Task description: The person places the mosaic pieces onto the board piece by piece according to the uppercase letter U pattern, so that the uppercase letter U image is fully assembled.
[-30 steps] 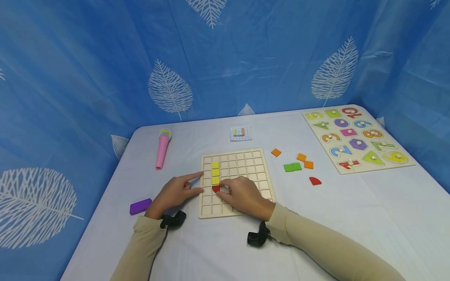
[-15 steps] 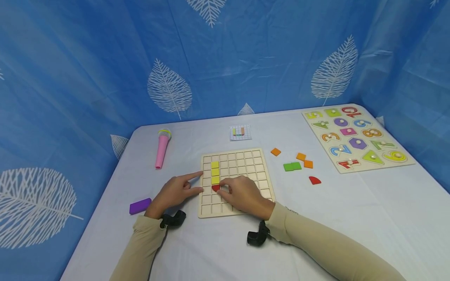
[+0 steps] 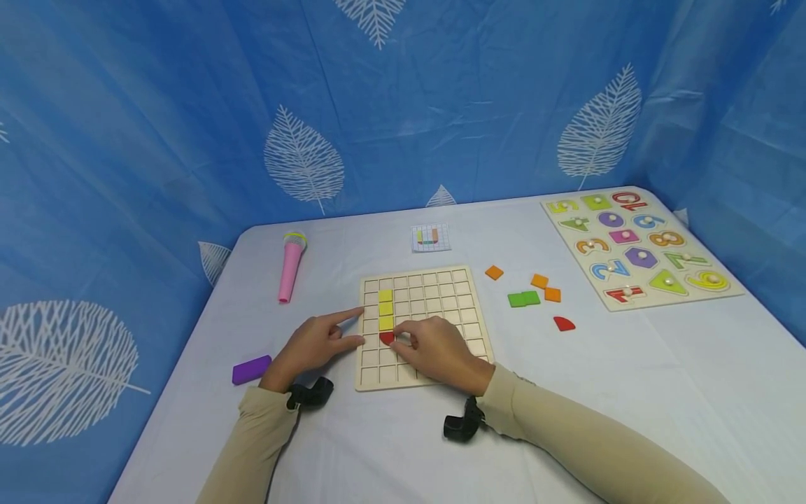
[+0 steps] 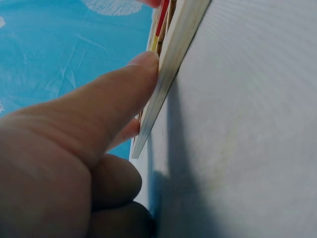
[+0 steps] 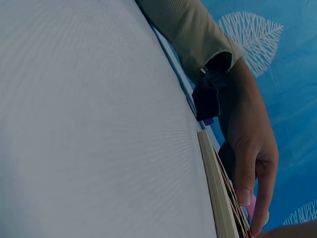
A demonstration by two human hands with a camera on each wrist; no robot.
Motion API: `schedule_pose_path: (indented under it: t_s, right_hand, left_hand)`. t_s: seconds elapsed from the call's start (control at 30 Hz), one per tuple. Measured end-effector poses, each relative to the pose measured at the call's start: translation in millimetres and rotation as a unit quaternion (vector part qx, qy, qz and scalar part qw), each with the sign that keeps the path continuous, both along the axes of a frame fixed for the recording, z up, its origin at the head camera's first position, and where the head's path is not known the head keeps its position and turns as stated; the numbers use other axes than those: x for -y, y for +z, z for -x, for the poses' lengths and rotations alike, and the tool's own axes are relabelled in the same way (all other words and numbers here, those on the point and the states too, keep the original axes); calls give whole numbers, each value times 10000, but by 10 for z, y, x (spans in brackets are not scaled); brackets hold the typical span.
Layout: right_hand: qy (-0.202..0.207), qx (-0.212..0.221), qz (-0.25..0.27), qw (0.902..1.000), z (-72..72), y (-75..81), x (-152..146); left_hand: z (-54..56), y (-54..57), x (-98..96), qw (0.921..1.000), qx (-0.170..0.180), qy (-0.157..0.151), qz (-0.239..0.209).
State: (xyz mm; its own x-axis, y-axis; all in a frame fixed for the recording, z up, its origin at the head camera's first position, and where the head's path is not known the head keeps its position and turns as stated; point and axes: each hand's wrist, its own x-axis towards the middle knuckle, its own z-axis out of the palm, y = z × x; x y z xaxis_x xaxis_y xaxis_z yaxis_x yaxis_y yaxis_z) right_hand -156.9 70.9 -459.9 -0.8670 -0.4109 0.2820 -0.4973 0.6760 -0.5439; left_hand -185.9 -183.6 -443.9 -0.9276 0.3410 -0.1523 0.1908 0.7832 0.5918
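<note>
A wooden grid board [image 3: 434, 280] lies on the table. In its second column three yellow square tiles [image 3: 385, 309] form a line, with a red quarter-circle tile [image 3: 385, 338] just below them. The thumb and index finger of my right hand [image 3: 437, 350] pinch that red tile at its right side. My left hand [image 3: 313, 344] touches the board's left edge with index finger and thumb stretched out, the other fingers folded under. In the left wrist view the thumb [image 4: 133, 82] presses against the board's side [image 4: 173, 64].
Right of the board lie orange tiles [image 3: 539, 281], green tiles [image 3: 524, 299] and another red quarter-circle tile [image 3: 564, 324]. A pattern card [image 3: 431, 239] is behind it. Number puzzle board [image 3: 642, 257] sits at far right; pink toy microphone [image 3: 290, 269] and purple block [image 3: 251, 370] at left.
Both hands stay almost where they were. The right fingertips have shifted very slightly to the right, showing a little more of the red quarter-circle tile.
</note>
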Motion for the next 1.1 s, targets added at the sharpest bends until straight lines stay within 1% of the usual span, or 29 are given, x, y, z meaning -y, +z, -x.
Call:
schedule_pose_path:
  t_s: [0.2, 0.33, 0.57, 0.7, 0.87, 1.0, 1.1]
  right_hand:
    - [-69, -165, 192, 9997, -29, -1, -115]
    - [-130, -354, 485, 9981, -66, -22, -240]
    - [-251, -573, 954, 9935, -162, 1, -498]
    - [-371, -624, 1052, 9918, -189, -14, -683]
    - [-537, -683, 1101, 9901, -244, -67, -930]
    - [-656, -767, 1000, 9899, -295, -101, -1098]
    - [-805, -822, 875, 9895, -300, -110, -1206]
  left_hand:
    - [1, -9, -5, 10000, 13, 13, -3]
    - [-5, -7, -9, 10000, 18, 7, -14]
    - [-8, 3, -12, 10000, -2, 30, 14]
    - [-5, -1, -7, 10000, 4, 52, 31]
    - [-5, -8, 4, 10000, -29, -5, -70]
    - [-3, -16, 9, 10000, -55, -29, -66]
    - [-1, -13, 6, 10000, -61, -9, -46]
